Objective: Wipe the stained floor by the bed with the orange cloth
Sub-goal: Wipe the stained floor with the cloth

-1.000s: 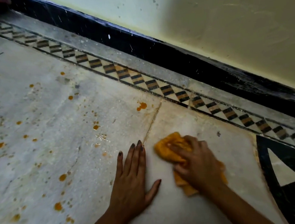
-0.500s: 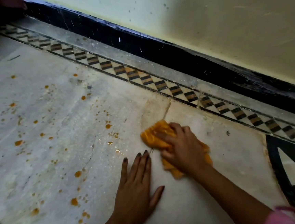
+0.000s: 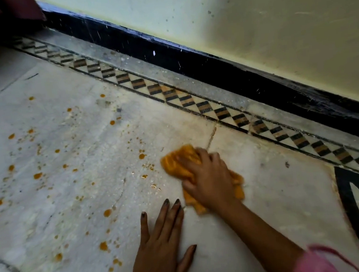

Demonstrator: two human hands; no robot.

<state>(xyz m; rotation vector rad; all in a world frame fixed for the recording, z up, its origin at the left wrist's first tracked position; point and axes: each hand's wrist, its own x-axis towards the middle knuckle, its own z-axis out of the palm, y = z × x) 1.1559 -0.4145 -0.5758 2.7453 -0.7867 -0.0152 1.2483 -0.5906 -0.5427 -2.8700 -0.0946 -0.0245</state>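
The floor (image 3: 72, 210) is pale, veined marble laid in large slabs, with a thin joint (image 3: 212, 136) running from the cloth up to the border. Orange stains (image 3: 37, 175) are scattered in drops and spatters across the left slab, from the far left to just beside the cloth; a few near it look wet and shiny. The slab right of the joint shows only faint smears.

The orange cloth (image 3: 176, 160) lies bunched on the floor at the joint. The right hand (image 3: 208, 176) is on top of it, its fingers curled over the fabric and gripping it against the marble. The left hand (image 3: 162, 252) lies flat on the floor just near of the cloth, fingers (image 3: 158, 220) straight and slightly spread, thumb out, holding nothing. A pink sleeve (image 3: 320, 262) shows at the right forearm.

Beyond the hands runs a black-and-tan zigzag border strip (image 3: 188, 101), then a grey band, a black skirting (image 3: 211, 68) and a pale yellow-green wall (image 3: 251, 21). A black-and-white inlay (image 3: 349, 197) bounds the slab on the right. Dark maroon fabric (image 3: 22, 8) hangs at the top left corner, over shadowed floor. The open marble stretches leftward.
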